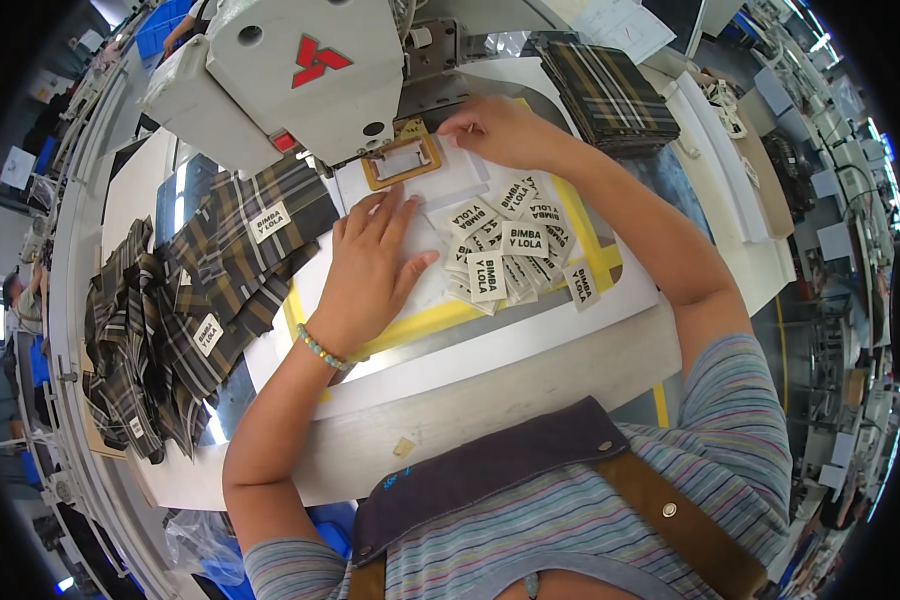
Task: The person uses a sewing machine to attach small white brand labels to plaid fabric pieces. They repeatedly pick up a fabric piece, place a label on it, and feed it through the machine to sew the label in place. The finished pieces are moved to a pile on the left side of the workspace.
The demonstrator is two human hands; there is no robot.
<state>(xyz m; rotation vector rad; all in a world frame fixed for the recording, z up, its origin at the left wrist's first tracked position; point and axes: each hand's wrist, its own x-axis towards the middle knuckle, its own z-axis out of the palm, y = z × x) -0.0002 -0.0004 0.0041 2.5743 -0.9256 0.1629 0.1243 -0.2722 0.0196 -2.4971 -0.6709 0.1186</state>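
Note:
My left hand [368,268] lies with its fingers stretched out, palm down on the white work surface. Its fingertips reach the near edge of a small brass-coloured clamp frame [374,181] under the sewing machine's head [310,75]. Something white shows inside the frame. Just right of the frame is my right hand [505,130], fingers curled and pressed together by a pale clear-edged plate [463,175]. Whatever those fingers may hold is hidden. A loose pile of white fabric labels [523,239] with dark print lies to the right of my left hand.
Checked dark fabric pieces [238,228], some bearing a white label, spread and hang down at the left. A folded stack of the same fabric [615,95] sits at the back right. Yellow tape [420,328] borders the work plate. A paper sheet [625,30] lies beyond.

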